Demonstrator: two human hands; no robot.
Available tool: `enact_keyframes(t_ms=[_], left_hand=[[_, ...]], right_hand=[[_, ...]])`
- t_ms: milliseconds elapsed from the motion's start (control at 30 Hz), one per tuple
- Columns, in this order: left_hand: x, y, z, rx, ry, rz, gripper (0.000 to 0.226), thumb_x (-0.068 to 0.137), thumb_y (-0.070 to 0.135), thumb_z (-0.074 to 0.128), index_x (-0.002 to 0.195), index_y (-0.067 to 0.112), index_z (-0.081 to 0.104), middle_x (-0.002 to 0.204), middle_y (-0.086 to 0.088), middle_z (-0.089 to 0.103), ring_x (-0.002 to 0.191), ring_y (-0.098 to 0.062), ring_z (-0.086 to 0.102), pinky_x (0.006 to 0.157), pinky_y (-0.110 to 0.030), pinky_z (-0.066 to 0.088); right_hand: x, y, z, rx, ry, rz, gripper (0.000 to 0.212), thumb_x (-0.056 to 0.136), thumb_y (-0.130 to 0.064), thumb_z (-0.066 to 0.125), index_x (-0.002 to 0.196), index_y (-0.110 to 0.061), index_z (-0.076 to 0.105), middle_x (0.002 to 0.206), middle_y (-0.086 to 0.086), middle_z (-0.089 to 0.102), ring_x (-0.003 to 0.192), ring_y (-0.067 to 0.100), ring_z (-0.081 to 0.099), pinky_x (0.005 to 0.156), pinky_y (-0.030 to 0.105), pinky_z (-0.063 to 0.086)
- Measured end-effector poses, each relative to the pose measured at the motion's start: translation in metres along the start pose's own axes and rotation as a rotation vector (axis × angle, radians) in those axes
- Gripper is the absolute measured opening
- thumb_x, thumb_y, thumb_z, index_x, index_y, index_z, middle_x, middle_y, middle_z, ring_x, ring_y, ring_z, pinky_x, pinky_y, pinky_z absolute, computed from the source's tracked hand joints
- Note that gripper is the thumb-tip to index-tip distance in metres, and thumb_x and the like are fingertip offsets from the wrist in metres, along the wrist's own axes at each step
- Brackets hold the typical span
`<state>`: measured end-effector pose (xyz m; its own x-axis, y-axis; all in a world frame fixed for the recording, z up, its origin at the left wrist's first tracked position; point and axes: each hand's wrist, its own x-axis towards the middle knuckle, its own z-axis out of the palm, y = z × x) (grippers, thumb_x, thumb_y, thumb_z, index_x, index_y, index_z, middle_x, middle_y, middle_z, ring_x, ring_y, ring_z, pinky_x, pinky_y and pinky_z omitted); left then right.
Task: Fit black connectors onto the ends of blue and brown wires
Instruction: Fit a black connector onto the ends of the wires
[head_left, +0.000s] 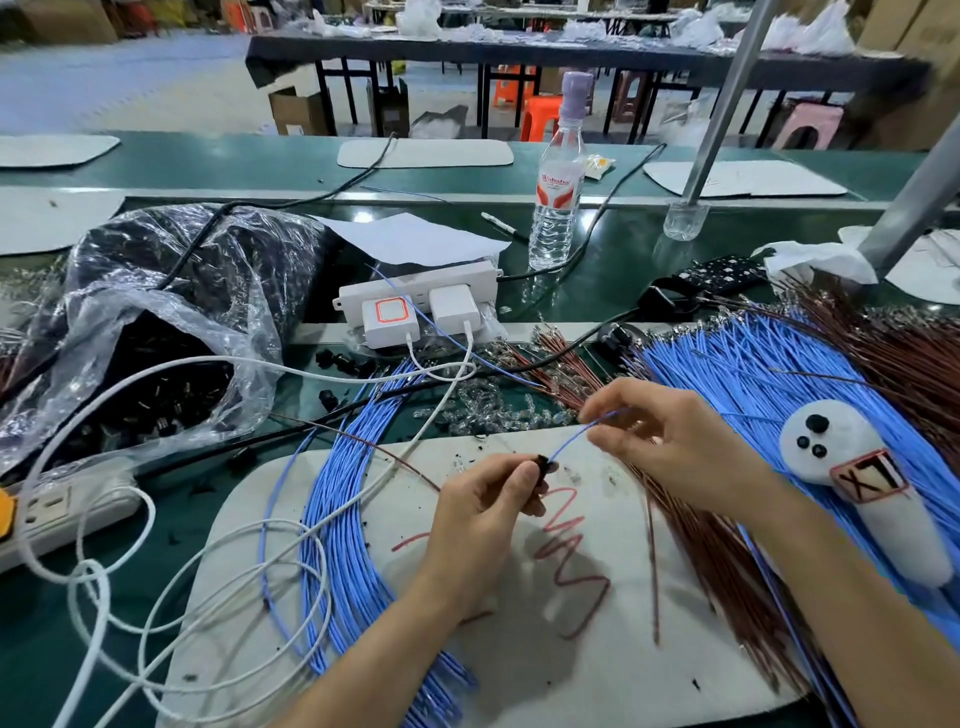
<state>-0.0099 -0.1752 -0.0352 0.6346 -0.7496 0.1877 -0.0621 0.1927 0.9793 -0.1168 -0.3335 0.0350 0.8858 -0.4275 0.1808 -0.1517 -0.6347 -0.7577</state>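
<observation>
My left hand (488, 512) pinches a small black connector (544, 464) above the white work mat (519, 649). A thin brown wire (363, 441) trails from that hand up to the left. My right hand (670, 447) pinches a single blue wire (576, 434) whose lower end meets the connector. A big fan of loose blue wires (737, 374) and brown wires (893, 353) lies at the right. More brown wires (717, 545) run under my right forearm. Another bundle of blue wires (353, 545) lies left of the mat.
A clear plastic bag of black connectors (156, 395) sits at the left. White chargers on a power strip (415, 301) and white cables (208, 571) cross the green bench. A water bottle (558, 176), a small glass (685, 218) and a white plush toy (852, 467) stand nearby.
</observation>
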Motion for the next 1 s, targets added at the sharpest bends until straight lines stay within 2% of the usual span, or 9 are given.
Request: enact_keyframes(t_ms=[167,300,433,500,567,633,733,867,1000], left_hand=[[-0.002,-0.002,-0.001,0.184,-0.045,0.122,0.014,0.092,0.031,0.059,0.097,0.024,0.07,0.084,0.002,0.066,0.077,-0.01,0.063,0.07,-0.032,0.052],[-0.001,-0.002,-0.005,0.183,-0.046,0.114,0.018,0.09,0.036,0.057,0.098,0.025,0.07,0.081,0.006,0.068,0.077,-0.005,0.061,0.069,-0.023,0.048],[0.005,0.002,-0.007,-0.144,0.052,-0.06,0.012,0.087,0.027,0.064,0.091,0.018,0.071,0.074,0.003,0.067,0.065,-0.007,0.059,0.066,-0.018,0.047],[0.008,0.002,-0.007,-0.276,0.096,-0.136,0.02,0.078,0.027,0.062,0.091,0.014,0.069,0.076,0.001,0.069,0.066,-0.009,0.063,0.065,-0.018,0.051],[0.011,0.002,-0.009,-0.333,0.116,-0.148,0.025,0.075,0.026,0.063,0.094,0.01,0.067,0.078,-0.001,0.07,0.068,-0.011,0.065,0.066,-0.02,0.053],[0.012,0.002,-0.01,-0.378,0.11,-0.151,0.026,0.074,0.024,0.065,0.095,0.008,0.065,0.08,-0.002,0.071,0.072,-0.013,0.066,0.067,-0.02,0.053],[0.013,0.002,-0.013,-0.399,0.095,-0.191,0.025,0.071,0.025,0.068,0.092,0.011,0.068,0.081,-0.001,0.072,0.074,-0.011,0.066,0.065,-0.018,0.051],[0.014,0.001,-0.013,-0.488,0.073,-0.254,0.022,0.073,0.021,0.066,0.091,0.009,0.069,0.081,-0.005,0.07,0.075,-0.013,0.064,0.069,-0.021,0.053],[0.017,0.005,-0.017,-0.819,0.127,-0.394,0.021,0.075,0.017,0.062,0.089,0.004,0.07,0.075,-0.007,0.066,0.061,-0.011,0.062,0.059,-0.021,0.056]], right_hand=[[0.008,-0.014,-0.005,-0.099,-0.113,-0.103,0.02,0.083,-0.006,0.07,0.076,-0.024,0.063,0.077,-0.007,0.064,0.071,0.002,0.058,0.069,0.019,0.046],[0.015,-0.024,0.014,-0.302,-0.239,-0.233,0.014,0.086,-0.007,0.065,0.085,-0.02,0.062,0.087,-0.011,0.056,0.077,0.001,0.054,0.07,0.02,0.039],[0.011,-0.027,0.02,0.019,0.043,-0.176,0.033,0.087,0.003,0.058,0.108,-0.023,0.06,0.129,-0.01,0.049,0.087,0.008,0.064,0.07,0.022,0.054],[0.006,-0.027,0.027,0.123,0.303,-0.158,0.026,0.087,-0.001,0.063,0.098,-0.024,0.061,0.116,-0.006,0.057,0.074,0.017,0.067,0.064,0.03,0.056],[-0.002,-0.026,0.043,0.131,0.388,-0.078,0.017,0.084,-0.012,0.069,0.085,-0.027,0.06,0.091,-0.006,0.064,0.061,0.018,0.064,0.056,0.033,0.054],[-0.009,-0.025,0.062,0.101,0.289,0.018,0.014,0.081,-0.023,0.074,0.076,-0.028,0.061,0.072,-0.01,0.066,0.056,0.012,0.062,0.053,0.027,0.051],[-0.015,-0.023,0.078,0.1,0.248,0.058,0.021,0.082,-0.022,0.075,0.071,-0.033,0.06,0.064,-0.021,0.063,0.055,0.005,0.06,0.053,0.012,0.042],[-0.018,-0.027,0.076,0.018,0.205,0.05,0.017,0.085,-0.013,0.071,0.07,-0.017,0.063,0.055,-0.014,0.055,0.054,0.003,0.052,0.052,0.01,0.035],[-0.035,-0.031,0.069,0.27,-0.379,0.133,0.028,0.087,-0.008,0.066,0.066,-0.025,0.057,0.052,-0.012,0.053,0.047,-0.003,0.046,0.051,0.011,0.035]])
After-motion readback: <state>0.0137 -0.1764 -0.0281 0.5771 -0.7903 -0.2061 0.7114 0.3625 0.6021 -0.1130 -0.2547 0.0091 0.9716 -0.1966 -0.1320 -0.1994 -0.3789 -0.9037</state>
